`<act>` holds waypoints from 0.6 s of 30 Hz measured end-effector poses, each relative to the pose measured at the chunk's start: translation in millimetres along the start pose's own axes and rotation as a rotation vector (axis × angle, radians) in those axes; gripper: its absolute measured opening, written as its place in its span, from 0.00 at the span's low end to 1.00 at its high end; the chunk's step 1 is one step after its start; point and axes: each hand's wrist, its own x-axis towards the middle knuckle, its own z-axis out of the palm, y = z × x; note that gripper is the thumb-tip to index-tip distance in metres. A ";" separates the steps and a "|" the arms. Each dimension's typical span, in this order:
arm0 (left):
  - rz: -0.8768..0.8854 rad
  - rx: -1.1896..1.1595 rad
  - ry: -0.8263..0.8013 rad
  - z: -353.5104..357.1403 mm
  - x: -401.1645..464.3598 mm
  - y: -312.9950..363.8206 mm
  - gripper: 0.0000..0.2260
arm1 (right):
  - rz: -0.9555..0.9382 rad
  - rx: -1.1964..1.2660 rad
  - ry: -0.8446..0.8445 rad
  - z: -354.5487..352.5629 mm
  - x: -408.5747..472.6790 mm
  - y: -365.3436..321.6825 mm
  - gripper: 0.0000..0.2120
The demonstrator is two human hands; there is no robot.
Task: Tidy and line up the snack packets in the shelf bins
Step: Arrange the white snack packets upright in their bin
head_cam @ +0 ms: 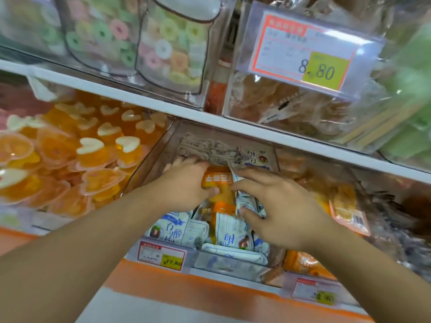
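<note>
Clear bin: the plastic shelf bin (154, 157) sits mid-frame under the white shelf edge (233, 127), holding the snack packets.
Packets: white-and-blue packets (177, 229) lie jumbled at lower centre; more stand at the bin's back, not yet in a row.
Left hand: left hand (186, 183) grips the orange packet (215, 179), fingers curled round its left edge.
Right hand: right hand (279, 210) pinches a white packet (245, 199) just beside the orange one.
Risk: with both hands working close together, a tug could crumple a packet or knock the loose front ones over the low front wall.
Tag: price tag (162, 255) clipped at the bin's front.
</note>
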 end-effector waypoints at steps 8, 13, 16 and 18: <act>-0.060 -0.223 -0.076 -6.8 -3.2 3.4 0.27 | -0.005 0.087 0.044 1.2 -1.4 2.0 0.26; 0.012 -0.448 -0.149 -10.0 -17.1 4.6 0.20 | 0.001 0.118 0.058 1.0 -2.9 1.5 0.26; 0.047 -0.427 -0.194 -15.3 -23.1 9.5 0.19 | 0.004 0.133 0.056 0.9 -3.3 1.2 0.26; 0.097 -0.327 -0.184 -14.4 -24.1 12.3 0.13 | 0.008 0.148 0.056 0.8 -3.9 1.2 0.26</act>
